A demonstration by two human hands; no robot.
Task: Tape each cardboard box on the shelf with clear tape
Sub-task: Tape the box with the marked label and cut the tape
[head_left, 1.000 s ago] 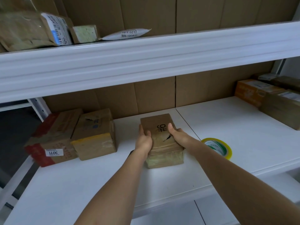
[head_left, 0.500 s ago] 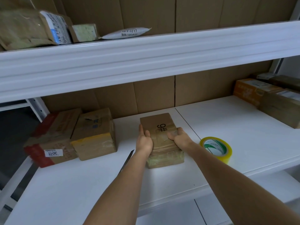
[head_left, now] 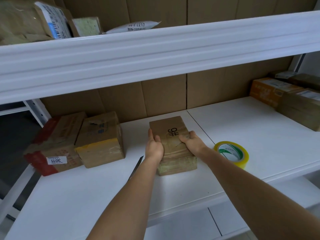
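A white shelf [head_left: 242, 129] is carrying cardboard boxes [head_left: 101, 141], a tape roll [head_left: 232, 154], and a dark blade [head_left: 136, 168].

The left forearm hides most of a dark blade-like object [head_left: 137, 166] on the shelf [head_left: 259, 135]. The right-hand boxes [head_left: 301, 110] are cut by the picture's edge, their labels unreadable.

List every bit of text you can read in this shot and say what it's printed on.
"9#", upside down to the camera: top of the small cardboard box both hands hold.
"3011", upside down: white sticker on the red-taped box.
"2217", after blurred characters: white mailer bag on the upper shelf.
Unreadable: barcode label on the upper-shelf parcel, labels on the boxes at right, print inside the tape roll.
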